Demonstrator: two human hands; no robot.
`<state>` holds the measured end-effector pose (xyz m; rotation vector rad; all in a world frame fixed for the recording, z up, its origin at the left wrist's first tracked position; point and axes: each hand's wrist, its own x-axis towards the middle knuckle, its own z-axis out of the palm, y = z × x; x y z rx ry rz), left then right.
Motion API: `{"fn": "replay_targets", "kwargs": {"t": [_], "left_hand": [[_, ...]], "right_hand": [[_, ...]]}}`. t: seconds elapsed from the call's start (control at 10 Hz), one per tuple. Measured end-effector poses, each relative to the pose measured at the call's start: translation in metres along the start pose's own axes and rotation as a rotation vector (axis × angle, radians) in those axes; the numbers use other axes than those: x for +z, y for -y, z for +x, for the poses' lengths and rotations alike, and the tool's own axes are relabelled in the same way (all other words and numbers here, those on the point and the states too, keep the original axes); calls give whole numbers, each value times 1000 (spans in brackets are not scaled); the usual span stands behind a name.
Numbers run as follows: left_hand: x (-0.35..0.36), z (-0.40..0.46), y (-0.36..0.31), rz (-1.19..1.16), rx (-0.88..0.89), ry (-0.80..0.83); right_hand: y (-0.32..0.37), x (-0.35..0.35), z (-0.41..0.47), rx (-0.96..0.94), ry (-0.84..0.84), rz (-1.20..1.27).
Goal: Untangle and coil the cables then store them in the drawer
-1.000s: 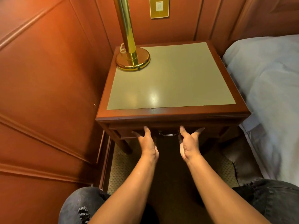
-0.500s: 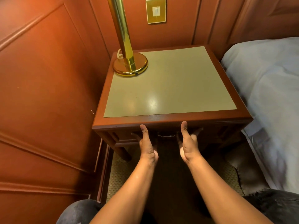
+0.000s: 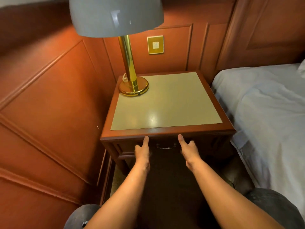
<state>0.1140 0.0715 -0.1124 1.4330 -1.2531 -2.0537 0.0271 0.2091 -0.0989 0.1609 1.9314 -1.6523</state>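
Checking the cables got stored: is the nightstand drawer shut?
Shut: the drawer front sits flush under the tabletop, both hands pressed flat against it. Cables unseen.

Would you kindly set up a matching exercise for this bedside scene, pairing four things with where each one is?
Things:
1. lamp
2. drawer handle
3. bed
4. wall switch

Places:
A. between the left hand and the right hand
B. on the wood panel behind the nightstand
C. on the far left corner of the nightstand top
D. to the right of the nightstand

Pairs: 1-C, 2-A, 3-D, 4-B
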Motion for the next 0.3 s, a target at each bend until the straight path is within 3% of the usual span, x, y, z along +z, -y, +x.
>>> {"fn": "replay_targets", "kwargs": {"t": [0.2, 0.3], "left_hand": [[-6, -38, -37, 343, 188, 55], [-4, -54, -57, 470, 365, 63]], "right_hand": [[29, -19, -35, -204, 10, -346], [54, -23, -54, -331, -24, -387]]}}
